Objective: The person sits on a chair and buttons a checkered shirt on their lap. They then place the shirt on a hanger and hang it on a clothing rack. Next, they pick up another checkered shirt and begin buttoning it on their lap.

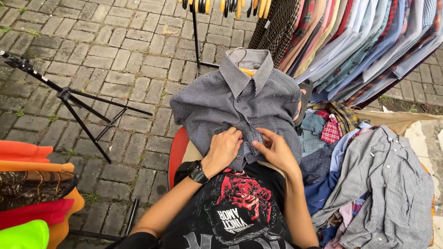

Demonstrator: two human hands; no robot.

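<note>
Two hands (249, 146) pinch a soft, finely checked grey shirt (235, 99)

Black tripod (76, 107) on brick paving (134, 50), shirt rack (364, 37), clothes pile (369, 184) at right.

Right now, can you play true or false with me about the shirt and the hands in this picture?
1. Both hands touch the grey checked shirt. True: the left hand and the right hand pinch its front near the bottom.
2. The shirt is on a hanger. True: a yellow hanger shows inside the collar.
3. The watch is on the right wrist. False: it is on the left wrist.
4. The ground is green grass. False: it is grey paving bricks.
5. A black tripod stands on the left. True.
</note>
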